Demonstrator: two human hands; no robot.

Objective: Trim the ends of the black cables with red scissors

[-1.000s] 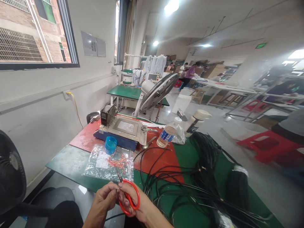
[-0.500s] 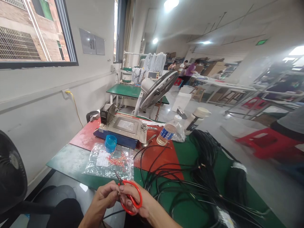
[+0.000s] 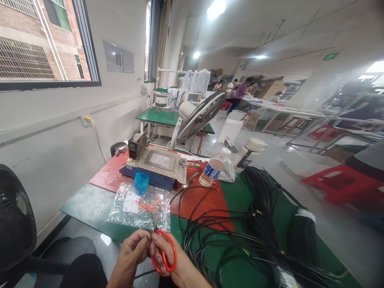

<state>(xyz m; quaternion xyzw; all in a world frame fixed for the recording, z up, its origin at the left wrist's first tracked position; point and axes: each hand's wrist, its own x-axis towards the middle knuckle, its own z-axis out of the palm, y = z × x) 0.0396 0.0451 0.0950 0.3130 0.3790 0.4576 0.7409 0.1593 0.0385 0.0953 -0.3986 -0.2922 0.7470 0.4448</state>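
My right hand [image 3: 163,254] is wrapped around red-handled scissors [image 3: 173,256], whose dark, narrow blades point up and away from me. My left hand [image 3: 134,249] is closed beside it, thumb and forefinger pinched at the tip of a thin black cable. That tip is tiny and mostly covered by the fingers. Below the hands, part of the black cable [image 3: 146,274] shows against the floor. Just beyond the blades lies a clear plastic bag [image 3: 117,214] with small red and pale bits [image 3: 150,204] scattered on it.
A blue cup [image 3: 141,184] stands by a blue-based heating device [image 3: 159,168] with a small fan. A labelled bottle [image 3: 211,172], a spoon [image 3: 189,182] and a white flask [image 3: 249,154] are behind. Black cables [image 3: 261,196] cover the table's right side. A black fan [image 3: 16,212] stands left.
My hands have drawn slightly apart, and the scissors have turned more upright. The view has shifted a little.
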